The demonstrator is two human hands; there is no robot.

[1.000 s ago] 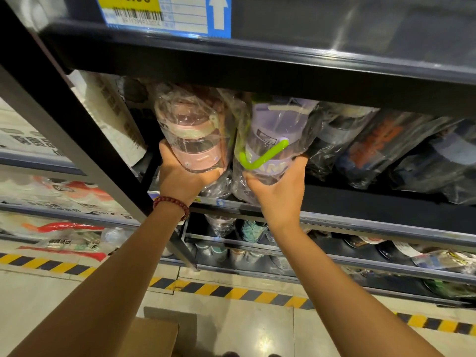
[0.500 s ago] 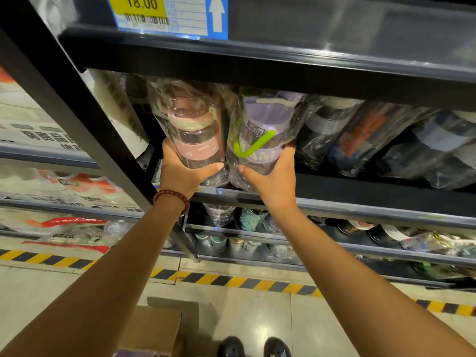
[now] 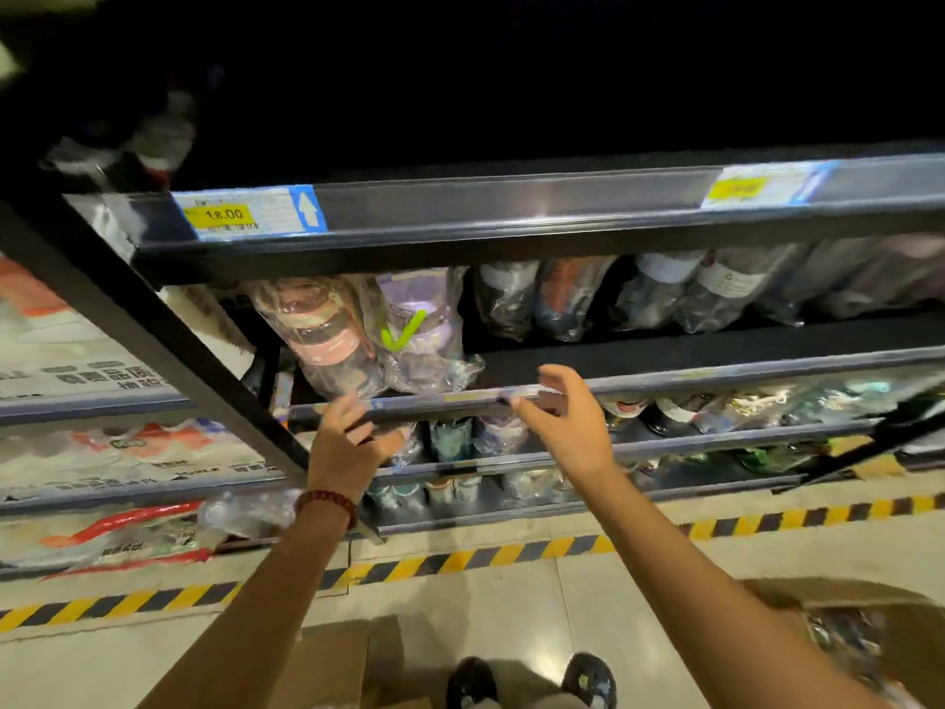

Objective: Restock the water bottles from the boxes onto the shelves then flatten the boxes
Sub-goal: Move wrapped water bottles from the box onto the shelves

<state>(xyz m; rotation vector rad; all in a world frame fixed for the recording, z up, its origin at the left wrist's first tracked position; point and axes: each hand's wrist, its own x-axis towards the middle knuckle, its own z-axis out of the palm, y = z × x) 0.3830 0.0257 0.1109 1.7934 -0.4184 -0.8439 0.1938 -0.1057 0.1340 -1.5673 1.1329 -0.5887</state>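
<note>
A pink water bottle (image 3: pixel 327 335) in clear plastic wrap stands on the black shelf (image 3: pixel 665 386), at its left end. Beside it on the right stands a purple water bottle (image 3: pixel 417 330) with a green strap, also wrapped. My left hand (image 3: pixel 347 447) hovers just below the shelf's front rail, fingers apart and holding nothing. My right hand (image 3: pixel 562 417) is open in front of the rail, a little right of the purple bottle. Neither hand touches a bottle. A row of dark wrapped bottles (image 3: pixel 654 294) fills the shelf further right.
A cardboard box (image 3: pixel 844 637) with wrapped bottles inside sits on the floor at lower right, another box (image 3: pixel 327 667) by my feet. Lower shelves (image 3: pixel 511 458) hold more bottles. A slanted black upright (image 3: pixel 153 340) borders the shelf on the left. Yellow-black tape (image 3: pixel 460 560) marks the floor.
Both hands have let go of the pink and purple bottles and drawn back down and away from the shelf. The view has pulled back and tilted.
</note>
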